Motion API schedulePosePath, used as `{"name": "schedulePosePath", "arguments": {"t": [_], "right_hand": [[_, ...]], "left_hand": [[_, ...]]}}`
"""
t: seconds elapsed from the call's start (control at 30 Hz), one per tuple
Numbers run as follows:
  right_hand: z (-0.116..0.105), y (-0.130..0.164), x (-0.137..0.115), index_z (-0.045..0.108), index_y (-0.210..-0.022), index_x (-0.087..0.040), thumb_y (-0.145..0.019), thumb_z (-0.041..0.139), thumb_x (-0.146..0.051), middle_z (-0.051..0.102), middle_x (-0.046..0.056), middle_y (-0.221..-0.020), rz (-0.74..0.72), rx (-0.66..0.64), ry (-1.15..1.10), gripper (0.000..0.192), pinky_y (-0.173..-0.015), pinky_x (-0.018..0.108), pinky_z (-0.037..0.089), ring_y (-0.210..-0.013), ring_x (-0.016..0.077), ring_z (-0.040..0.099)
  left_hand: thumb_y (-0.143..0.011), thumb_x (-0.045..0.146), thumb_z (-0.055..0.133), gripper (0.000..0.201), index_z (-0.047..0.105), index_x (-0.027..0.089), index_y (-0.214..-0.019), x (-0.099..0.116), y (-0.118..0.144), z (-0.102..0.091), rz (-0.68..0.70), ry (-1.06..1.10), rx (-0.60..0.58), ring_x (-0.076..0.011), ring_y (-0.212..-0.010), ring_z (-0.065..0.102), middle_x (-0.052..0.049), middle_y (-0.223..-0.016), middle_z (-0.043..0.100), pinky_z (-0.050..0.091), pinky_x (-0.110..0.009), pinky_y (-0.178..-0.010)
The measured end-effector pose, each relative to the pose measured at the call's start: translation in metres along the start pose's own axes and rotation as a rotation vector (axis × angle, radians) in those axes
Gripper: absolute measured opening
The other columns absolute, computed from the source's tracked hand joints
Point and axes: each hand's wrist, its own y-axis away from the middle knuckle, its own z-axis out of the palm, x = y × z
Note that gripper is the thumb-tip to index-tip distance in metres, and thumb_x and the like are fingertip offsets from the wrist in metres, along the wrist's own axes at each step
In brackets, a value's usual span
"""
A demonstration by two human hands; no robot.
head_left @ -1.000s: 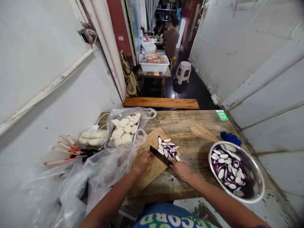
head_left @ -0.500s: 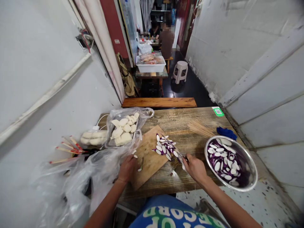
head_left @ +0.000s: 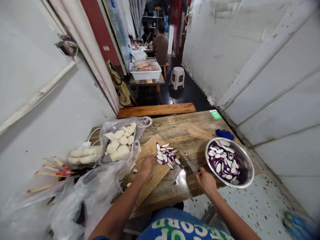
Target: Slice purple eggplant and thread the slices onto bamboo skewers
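Note:
A wooden cutting board [head_left: 156,176] lies at an angle on the table. A pile of oval, white-fleshed eggplant slices [head_left: 165,157] with purple skin covers its right part and spills past its edge. My left hand [head_left: 147,165] is over the board at the left side of the pile; the back of the hand hides most of its fingers. My right hand [head_left: 206,180] is closed around the handle of a knife [head_left: 192,163], whose blade points up and left above the table, apart from the slices. On the right, a steel bowl [head_left: 248,181] holds more such slices.
Bamboo skewers [head_left: 200,132] and a blue cloth [head_left: 224,134] lie behind the bowl. Pale cut pieces [head_left: 120,151] sit in a plastic-wrapped tray at left, near crumpled plastic bags [head_left: 100,186] and red-tipped sticks [head_left: 56,171]. A bench [head_left: 156,110] stands beyond the table.
My left hand has moved from the board's left edge to the slices. My right hand has drawn the knife away from the pile to the right. The view has shifted.

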Motion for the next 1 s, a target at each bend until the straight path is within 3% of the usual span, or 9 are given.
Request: {"name": "schedulePosePath", "arguments": {"t": [0.1, 0.2, 0.3, 0.4, 0.53, 0.73, 0.9, 1.0], "right_hand": [[0.019, 0.000, 0.011, 0.050, -0.069, -0.018, -0.083, 0.034, -0.044, 0.058, 0.003, -0.054, 0.087, -0.052, -0.223, 0.033, -0.045, 0.022, 0.037, -0.049, 0.0150, 0.057], [0.044, 0.000, 0.016, 0.041, -0.058, -0.021, -0.083, 0.024, -0.053, 0.049, -0.002, -0.042, 0.170, -0.115, -0.451, 0.044, -0.034, 0.021, 0.035, -0.032, 0.0115, 0.048], [0.067, -0.002, 0.020, 0.037, -0.055, -0.021, -0.079, 0.027, -0.060, 0.045, -0.005, -0.039, 0.228, -0.143, -0.634, 0.047, -0.029, 0.021, 0.034, -0.027, 0.0095, 0.043], [0.083, -0.008, 0.022, 0.039, -0.055, -0.020, -0.077, 0.030, -0.062, 0.043, -0.006, -0.039, 0.253, -0.160, -0.770, 0.047, -0.028, 0.020, 0.034, -0.026, 0.0081, 0.040], [0.091, -0.018, 0.019, 0.040, -0.056, -0.020, -0.075, 0.035, -0.061, 0.042, -0.007, -0.037, 0.264, -0.192, -0.891, 0.046, -0.027, 0.019, 0.032, -0.025, 0.0074, 0.039], [0.096, -0.029, 0.001, 0.043, -0.061, -0.019, -0.074, 0.040, -0.060, 0.043, -0.008, -0.036, 0.268, -0.245, -0.982, 0.043, -0.026, 0.018, 0.029, -0.024, 0.0075, 0.040], [0.107, -0.035, -0.020, 0.043, -0.061, -0.018, -0.078, 0.039, -0.055, 0.042, -0.009, -0.038, 0.244, -0.321, -1.016, 0.040, -0.027, 0.018, 0.030, -0.025, 0.0059, 0.039], [0.115, -0.041, -0.036, 0.045, -0.063, -0.017, -0.081, 0.042, -0.050, 0.043, -0.010, -0.039, 0.202, -0.403, -1.024, 0.037, -0.029, 0.016, 0.031, -0.026, 0.0039, 0.038]], "left_hand": [[-0.082, 0.029, 0.039, 0.031, 0.058, 0.013, -0.100, -0.004, -0.009, 0.006, 0.021, -0.030, 0.018, -0.0224, -0.099, 0.050, -0.009, -0.104, 0.059, 0.035, -0.041, -0.090], [-0.080, 0.039, 0.042, 0.045, 0.044, 0.016, -0.119, 0.003, -0.020, 0.018, 0.042, -0.089, 0.085, -0.0236, -0.116, 0.037, -0.010, -0.124, 0.045, 0.030, -0.041, -0.096], [-0.077, 0.045, 0.045, 0.060, 0.034, 0.015, -0.127, 0.016, -0.030, 0.034, 0.085, -0.171, 0.131, -0.0251, -0.123, 0.027, -0.012, -0.133, 0.033, 0.026, -0.041, -0.099], [-0.074, 0.049, 0.047, 0.062, 0.036, 0.018, -0.127, 0.030, -0.038, 0.044, 0.129, -0.225, 0.100, -0.0276, -0.124, 0.024, -0.011, -0.137, 0.025, 0.022, -0.043, -0.100], [-0.070, 0.051, 0.051, 0.066, 0.035, 0.024, -0.127, 0.048, -0.042, 0.048, 0.200, -0.248, 0.044, -0.0294, -0.125, 0.021, -0.007, -0.139, 0.020, 0.018, -0.046, -0.101], [-0.065, 0.053, 0.055, 0.072, 0.035, 0.023, -0.128, 0.062, -0.037, 0.051, 0.221, -0.251, 0.052, -0.0314, -0.126, 0.015, -0.007, -0.140, 0.018, 0.016, -0.048, -0.101], [-0.065, 0.051, 0.056, 0.071, 0.035, 0.022, -0.127, 0.061, -0.032, 0.057, 0.175, -0.209, 0.053, -0.0302, -0.126, 0.017, -0.009, -0.136, 0.028, 0.019, -0.048, -0.100], [-0.067, 0.051, 0.055, 0.068, 0.038, 0.020, -0.124, 0.059, -0.030, 0.057, 0.098, -0.156, 0.097, -0.0286, -0.125, 0.022, -0.010, -0.137, 0.024, 0.024, -0.045, -0.100]]}}
